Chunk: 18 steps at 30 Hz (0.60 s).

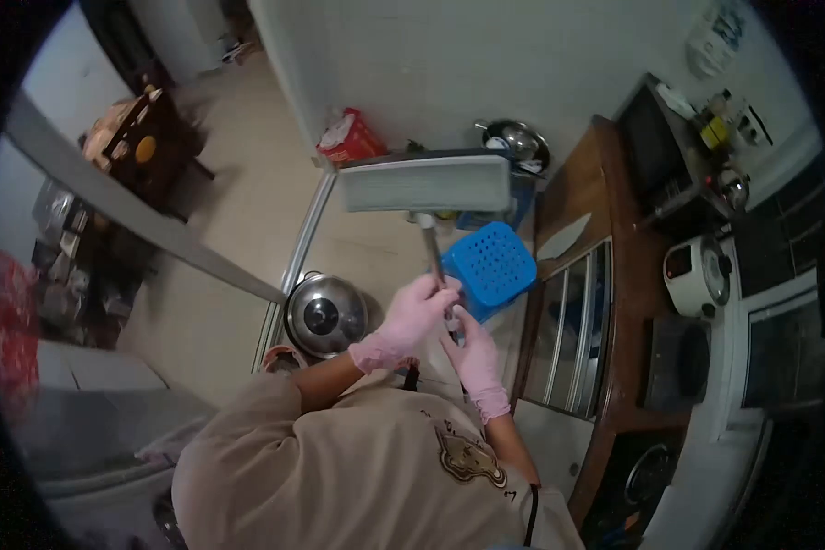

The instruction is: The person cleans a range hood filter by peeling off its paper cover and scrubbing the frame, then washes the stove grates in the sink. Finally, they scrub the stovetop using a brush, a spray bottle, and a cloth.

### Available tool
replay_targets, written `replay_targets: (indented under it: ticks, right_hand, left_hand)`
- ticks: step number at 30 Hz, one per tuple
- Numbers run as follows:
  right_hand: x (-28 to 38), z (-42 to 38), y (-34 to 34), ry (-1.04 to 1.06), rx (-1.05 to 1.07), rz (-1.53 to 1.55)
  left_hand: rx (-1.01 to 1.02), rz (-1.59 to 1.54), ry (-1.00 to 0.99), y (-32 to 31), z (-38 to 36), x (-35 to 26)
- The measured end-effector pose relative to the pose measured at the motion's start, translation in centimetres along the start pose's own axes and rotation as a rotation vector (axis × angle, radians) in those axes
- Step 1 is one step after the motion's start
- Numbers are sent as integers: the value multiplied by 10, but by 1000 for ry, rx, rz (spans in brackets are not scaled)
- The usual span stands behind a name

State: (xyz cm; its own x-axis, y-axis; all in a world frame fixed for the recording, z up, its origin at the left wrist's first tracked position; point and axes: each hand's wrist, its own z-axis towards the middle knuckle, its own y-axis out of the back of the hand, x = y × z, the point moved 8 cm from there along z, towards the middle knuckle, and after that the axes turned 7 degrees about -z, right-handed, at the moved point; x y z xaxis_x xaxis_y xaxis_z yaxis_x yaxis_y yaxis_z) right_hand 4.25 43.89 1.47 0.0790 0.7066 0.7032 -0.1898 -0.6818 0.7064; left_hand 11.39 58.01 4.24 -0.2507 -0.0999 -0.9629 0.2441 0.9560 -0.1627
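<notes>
I have one mop (426,186) in front of me, held up off the floor (234,147) with its head pointing away from me. The head is a single long, flat rectangle, pale grey-green across its face, with a dark strip along its far edge; it looks slightly blurred. A whitish joint sits under its middle, and one slim handle, greyish and darker lower down, runs back toward my chest.

Both my hands wear pink gloves, two in all. My left hand (408,321) is closed around the handle, and my right hand (477,357) is clasped on it just below, close to the left.

Just beyond my right hand stands one blue plastic stool (492,264), its top dotted with many holes. To the left, near the door track, is one steel pot (325,316) with one clear lid and one black knob. By the wall I see one red bag (351,137). On the counter (628,257) at my right stands one white rice cooker (683,264).
</notes>
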Motion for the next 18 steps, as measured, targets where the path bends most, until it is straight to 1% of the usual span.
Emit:
replay_targets:
  ticks: [2,3,5,6,7,8,10,12,14,15,17,18]
  right_hand:
    - [-35,-10,-25,-38,134,-32]
    - [-51,-16,-30,-105,191,-141]
    - [-99,-32,-44,-310,584,-124]
    - [-111,-40,-45,-274,622,-135]
    - [-122,-39,-31,-190,450,-318]
    - [-126,-33,-15,-103,269,-485]
    - [-148,-19,-8,-148,319,-403]
    - [-160,8,-4,-59,314,-417]
    - [-180,27,-12,-118,445,-494]
    - [-173,39,-8,-239,551,-392]
    - [-194,52,-12,-295,428,-10]
    - [-161,72,0,-226,369,2]
  left_hand:
    - [-55,-93,27,19,17,-7]
    - [-108,-127,32,31,25,-9]
    - [-193,-151,40,52,48,-7]
    - [-202,-192,38,58,61,-5]
    - [-210,-230,35,64,75,-1]
    - [-214,-243,-24,72,90,7]
    - [-259,-231,-8,81,109,11]
    - [-284,-214,-12,91,129,12]
    - [-347,-294,41,111,148,27]
    - [-365,-295,49,124,157,36]
    - [-458,-343,15,157,174,56]
    - [-526,-326,72,174,182,68]
